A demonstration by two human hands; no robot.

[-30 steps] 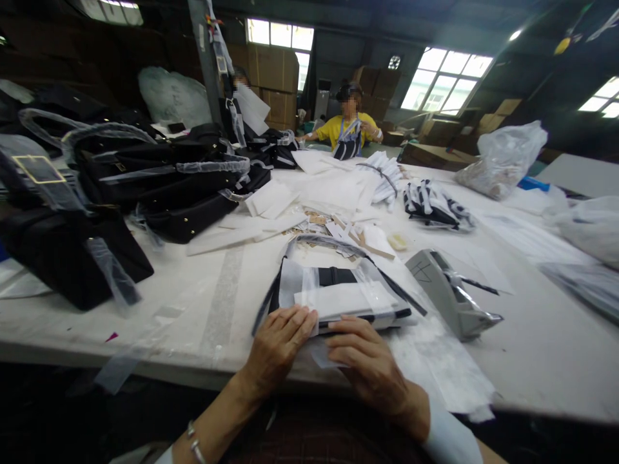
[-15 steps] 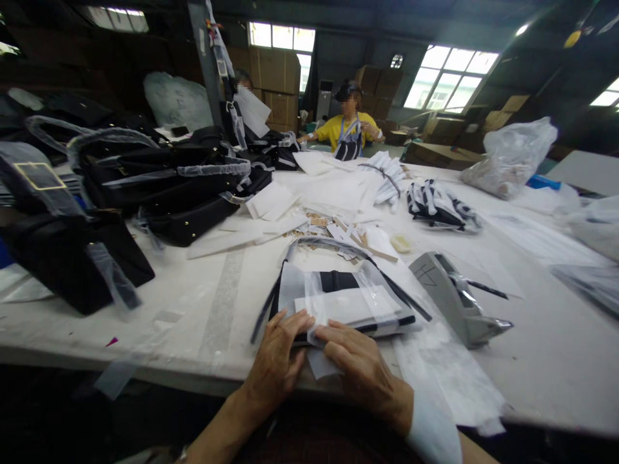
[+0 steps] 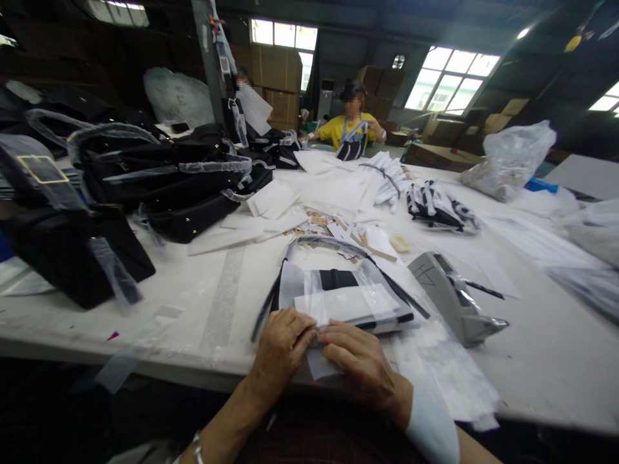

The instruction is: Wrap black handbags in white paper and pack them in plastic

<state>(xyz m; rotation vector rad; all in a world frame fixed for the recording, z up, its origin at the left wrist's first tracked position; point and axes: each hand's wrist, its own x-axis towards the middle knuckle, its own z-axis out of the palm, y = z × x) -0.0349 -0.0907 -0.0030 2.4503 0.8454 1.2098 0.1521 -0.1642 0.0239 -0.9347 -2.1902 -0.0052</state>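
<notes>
Handbag [image 3: 334,280] lies flat, left hand [image 3: 282,345] and right hand [image 3: 362,364] half-curled against its near edge, any grip unclear.

Left hand [image 3: 283,345] and right hand [image 3: 365,367] rest with fingertips close together at the near edge of a black-and-white handbag [image 3: 333,278] lying on the pale table [image 3: 178,277]; whether either grips it cannot be determined. A grey tape dispenser [image 3: 435,290] stands just right of the bag, and black bags [image 3: 188,222] are heaped at left. Across the table, a co-worker in yellow [image 3: 333,132] handles a striped item [image 3: 352,149].
</notes>
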